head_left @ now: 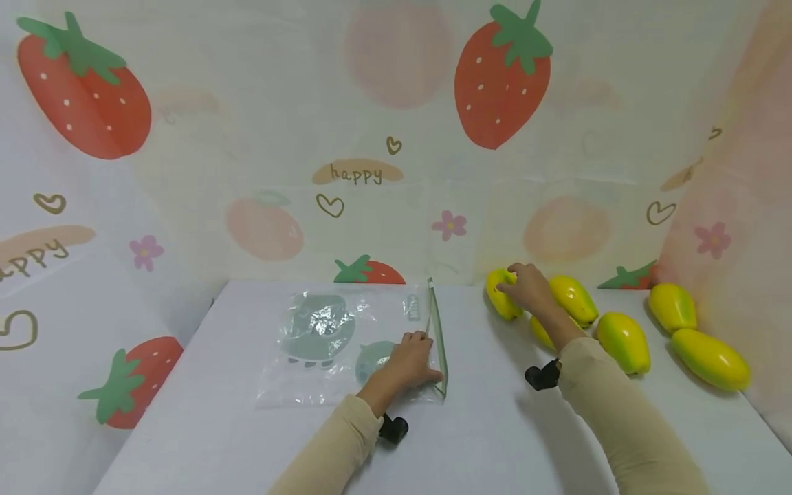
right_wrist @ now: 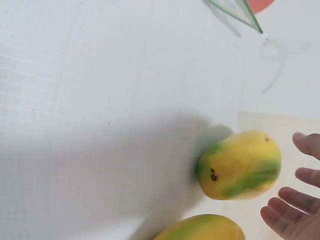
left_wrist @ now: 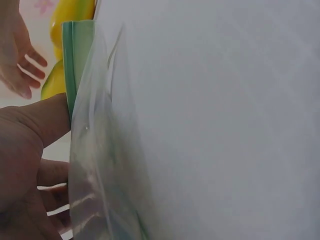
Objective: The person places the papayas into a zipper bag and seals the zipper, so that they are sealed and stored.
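A clear zip bag [head_left: 291, 378] printed with grey-green cartoon figures lies flat on the table, its green-edged mouth [head_left: 441, 347] parted on the right side. My left hand [head_left: 405, 361] holds that mouth, thumb against the green strip [left_wrist: 70, 65] in the left wrist view; its fingertips are hidden there. At the back of the table, my right hand [head_left: 533, 289] reaches over a yellow-green mango [head_left: 498, 302]. In the right wrist view this mango [right_wrist: 242, 165] sits just apart from the spread fingers [right_wrist: 295, 200].
Several more mangoes lie on the right: one behind the right forearm [head_left: 572, 299], one beside the sleeve [head_left: 623, 342], and a pair near the right wall [head_left: 711, 357]. A strawberry-printed cloth [head_left: 433, 137] hangs behind the white table [head_left: 204, 426].
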### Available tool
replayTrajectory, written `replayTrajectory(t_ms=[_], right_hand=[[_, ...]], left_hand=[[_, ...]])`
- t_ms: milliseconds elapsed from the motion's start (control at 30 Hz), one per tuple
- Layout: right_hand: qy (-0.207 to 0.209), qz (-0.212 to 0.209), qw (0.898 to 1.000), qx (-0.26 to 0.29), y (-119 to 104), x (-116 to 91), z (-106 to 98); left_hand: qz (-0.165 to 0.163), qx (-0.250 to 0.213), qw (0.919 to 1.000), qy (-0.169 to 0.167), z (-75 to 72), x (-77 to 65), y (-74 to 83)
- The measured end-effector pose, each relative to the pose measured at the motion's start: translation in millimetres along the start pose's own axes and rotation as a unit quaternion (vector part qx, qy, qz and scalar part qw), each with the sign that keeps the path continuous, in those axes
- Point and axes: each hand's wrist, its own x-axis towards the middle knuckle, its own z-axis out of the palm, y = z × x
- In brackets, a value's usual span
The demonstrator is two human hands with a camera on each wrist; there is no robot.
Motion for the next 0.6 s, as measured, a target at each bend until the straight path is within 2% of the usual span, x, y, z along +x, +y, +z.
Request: replayTrajectory(t_ms=[133,300,467,600], right_hand=[[-0.002,0.020,1.000,0.010,4,3,5],[0.010,0.046,0.999,0.016,5,6,12],[0.015,0.058,0.998,0.013,6,11,20],[0.025,0.060,0.998,0.011,8,15,25]], left_hand=[[0.015,0.056,0.9981,0.023,2.3,-2.1,6.8],[0.030,0.124,0.9900,0.060,3.0,-6.0,13.9],[0.029,0.151,0.9846,0.082,-0.8,-8.1,17.9],[0.023,0.158,0.9835,0.084,-4.1,-9.2,20.9]])
